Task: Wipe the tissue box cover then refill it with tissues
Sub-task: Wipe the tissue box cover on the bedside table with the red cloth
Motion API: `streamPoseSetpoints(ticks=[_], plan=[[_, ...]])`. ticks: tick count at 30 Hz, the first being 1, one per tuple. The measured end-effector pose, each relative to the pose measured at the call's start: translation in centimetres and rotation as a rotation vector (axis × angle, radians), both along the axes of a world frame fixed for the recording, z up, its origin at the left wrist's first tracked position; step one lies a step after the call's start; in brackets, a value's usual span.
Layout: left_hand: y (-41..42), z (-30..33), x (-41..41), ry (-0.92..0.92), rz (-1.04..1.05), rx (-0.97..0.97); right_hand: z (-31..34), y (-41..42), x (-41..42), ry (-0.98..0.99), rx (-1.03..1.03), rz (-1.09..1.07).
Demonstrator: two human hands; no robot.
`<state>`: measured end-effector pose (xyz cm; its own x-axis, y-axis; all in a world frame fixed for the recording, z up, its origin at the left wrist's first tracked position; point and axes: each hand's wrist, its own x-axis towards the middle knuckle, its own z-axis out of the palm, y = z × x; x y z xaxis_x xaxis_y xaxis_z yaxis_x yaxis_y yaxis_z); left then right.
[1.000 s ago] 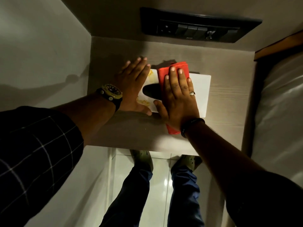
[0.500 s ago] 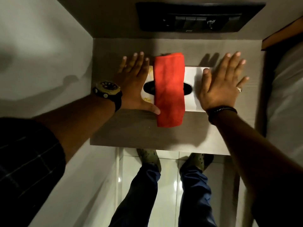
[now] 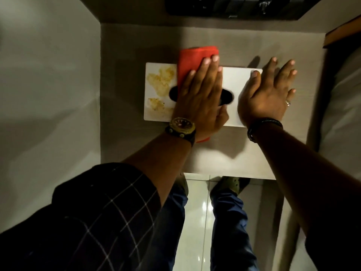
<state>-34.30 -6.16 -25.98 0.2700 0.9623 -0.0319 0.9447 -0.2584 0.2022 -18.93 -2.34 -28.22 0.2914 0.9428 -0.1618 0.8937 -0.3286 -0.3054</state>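
A white tissue box cover (image 3: 236, 83) lies flat on a wooden bedside table (image 3: 136, 45). Yellowish stains (image 3: 160, 79) mark its left end, and a dark oval slot (image 3: 226, 96) shows in its middle. A folded red cloth (image 3: 190, 58) lies across the cover over the slot. My left hand (image 3: 199, 98), with a watch on the wrist, presses flat on the cloth. My right hand (image 3: 267, 94) rests flat on the cover's right end with its fingers spread. No tissues are in sight.
A grey wall (image 3: 48, 75) bounds the table on the left. A dark switch panel (image 3: 234, 6) sits on the wall behind. A bed with white sheets (image 3: 343, 104) stands close on the right. Below the table's front edge are my legs and a glossy tiled floor (image 3: 197, 212).
My right hand left the cloth and settled on the cover's right end. My left hand moved from the cover's left end onto the cloth, uncovering the stains.
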Motion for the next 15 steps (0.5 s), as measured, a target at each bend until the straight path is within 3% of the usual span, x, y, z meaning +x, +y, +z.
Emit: streamPoseSetpoints(ticks=[7,15], plan=[[-0.2,0.1,-6.6,0.117,-0.045,0.004,0.3,0.0,0.2,0.025,-0.032,-0.012],[-0.4,0.6,-8.1,0.119,0.189,-0.07,0.0,0.0,0.4,0.081,-0.028,-0.007]])
